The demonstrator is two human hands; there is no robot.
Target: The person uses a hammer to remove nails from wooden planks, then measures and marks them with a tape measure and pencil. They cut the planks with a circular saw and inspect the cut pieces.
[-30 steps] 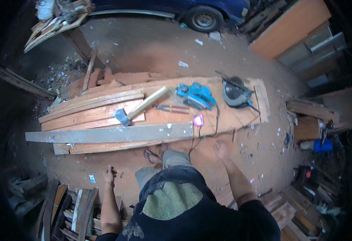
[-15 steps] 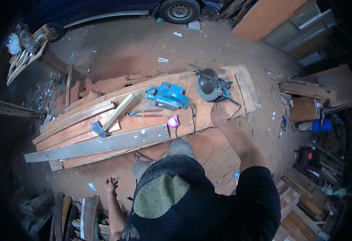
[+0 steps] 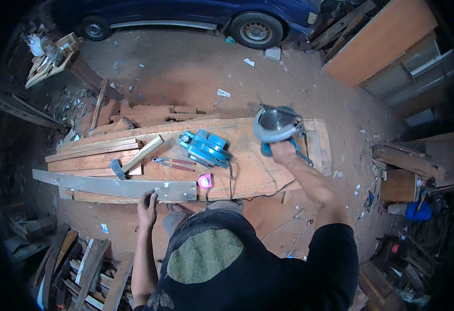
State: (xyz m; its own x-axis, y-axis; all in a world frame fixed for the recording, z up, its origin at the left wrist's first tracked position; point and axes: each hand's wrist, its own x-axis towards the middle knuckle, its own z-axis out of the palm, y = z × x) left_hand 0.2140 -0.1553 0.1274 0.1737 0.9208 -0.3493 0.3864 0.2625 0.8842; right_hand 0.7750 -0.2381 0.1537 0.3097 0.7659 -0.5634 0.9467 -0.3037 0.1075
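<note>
My right hand [image 3: 283,153] is closed round the handle of a blue and grey circular saw [image 3: 276,126], at the right part of a plank workbench [image 3: 253,179]. The saw is slightly blurred; whether it touches the planks I cannot tell. My left hand [image 3: 147,208] is at the near edge of a long grey metal-looking straightedge board [image 3: 118,185], empty, with its fingers partly curled and apart. Between the hands lie a blue electric planer [image 3: 206,146], red-handled pincers [image 3: 175,164] and a pink tape measure [image 3: 204,180]. A wooden-handled hammer [image 3: 143,154] rests across wood strips [image 3: 92,160] at the left.
A dark cord [image 3: 266,194] runs along the bench's near edge. Beyond stands a blue vehicle [image 3: 170,13]. Scrap wood [image 3: 95,272] is piled at the lower left. Large panels [image 3: 380,39] lean at the far right, above a low stack of boards [image 3: 408,163].
My right hand has taken hold of the circular saw's handle and shifted and turned the saw. My left hand has come up from beside my body to the grey board. The view has shifted.
</note>
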